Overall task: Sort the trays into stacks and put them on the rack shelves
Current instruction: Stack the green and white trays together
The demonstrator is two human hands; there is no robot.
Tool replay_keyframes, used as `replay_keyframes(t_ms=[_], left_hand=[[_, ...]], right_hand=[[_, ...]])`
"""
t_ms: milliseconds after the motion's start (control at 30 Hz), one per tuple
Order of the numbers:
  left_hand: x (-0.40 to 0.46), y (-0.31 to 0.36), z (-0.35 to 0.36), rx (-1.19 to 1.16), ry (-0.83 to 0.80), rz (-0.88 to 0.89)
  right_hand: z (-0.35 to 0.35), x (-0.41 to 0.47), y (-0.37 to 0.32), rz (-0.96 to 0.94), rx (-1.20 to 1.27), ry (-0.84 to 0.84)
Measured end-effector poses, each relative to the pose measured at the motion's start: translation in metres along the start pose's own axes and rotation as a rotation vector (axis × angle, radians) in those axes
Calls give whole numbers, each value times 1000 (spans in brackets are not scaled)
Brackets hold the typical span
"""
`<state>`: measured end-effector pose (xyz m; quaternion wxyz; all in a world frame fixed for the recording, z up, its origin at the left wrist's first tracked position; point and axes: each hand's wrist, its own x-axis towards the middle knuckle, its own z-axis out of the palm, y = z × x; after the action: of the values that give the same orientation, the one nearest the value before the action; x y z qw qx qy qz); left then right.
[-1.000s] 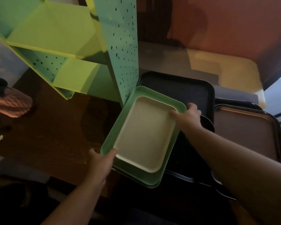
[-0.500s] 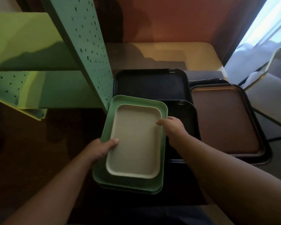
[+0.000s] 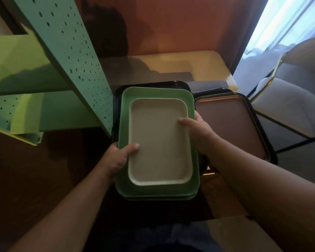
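Observation:
A small cream tray lies inside a stack of green trays, held level in the middle of the view. My left hand grips the stack's left rim, thumb resting on the cream tray. My right hand clasps the right rim, thumb inside the cream tray. The stack hovers over a black tray that it mostly hides. A brown tray with a black rim lies to the right. The green rack with its perforated side panel and shelves stands at the left.
The trays lie on a dark wooden table. A pale bench or counter runs along the red wall behind. A grey chair with a metal frame stands at the right, near a bright window.
The held stack has swung from tilted beside the rack panel to square in front of me, moving right over the black tray. The view has turned right and down.

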<state>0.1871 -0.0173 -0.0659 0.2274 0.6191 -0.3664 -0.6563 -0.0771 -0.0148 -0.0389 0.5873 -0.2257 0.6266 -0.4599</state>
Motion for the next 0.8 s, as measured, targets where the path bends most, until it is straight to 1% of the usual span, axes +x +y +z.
replay_keyframes(t_ms=[100, 200, 267, 333, 400, 433, 500, 600, 667, 733, 800], left_hand=[[2, 20, 14, -47, -46, 62], [3, 36, 21, -46, -155, 162], [3, 44, 25, -29, -197, 301], [1, 50, 28, 17, -202, 463], [2, 53, 27, 63, -170, 592], [5, 53, 25, 75, -142, 625], [11, 52, 24, 94, -80, 666], [17, 49, 20, 69, 25, 698], [18, 45, 16, 41, 47, 711], [23, 42, 11, 44, 35, 708], [30, 41, 7, 96, 37, 699]], right_hand=[[-14, -1, -22, -61, -5, 11], [-23, -5, -43, -174, -32, -17], [-28, -6, -53, -242, -48, -51], [-30, -6, -58, -318, -60, -78], [-29, -5, -60, -382, -95, -86], [-28, -5, -60, -403, -124, -83], [-24, -8, -58, -456, -181, -67], [-19, -11, -50, -600, -283, -37], [-13, -12, -43, -678, -395, -20], [-11, -12, -39, -717, -435, -23], [-12, -9, -37, -732, -451, -28]])
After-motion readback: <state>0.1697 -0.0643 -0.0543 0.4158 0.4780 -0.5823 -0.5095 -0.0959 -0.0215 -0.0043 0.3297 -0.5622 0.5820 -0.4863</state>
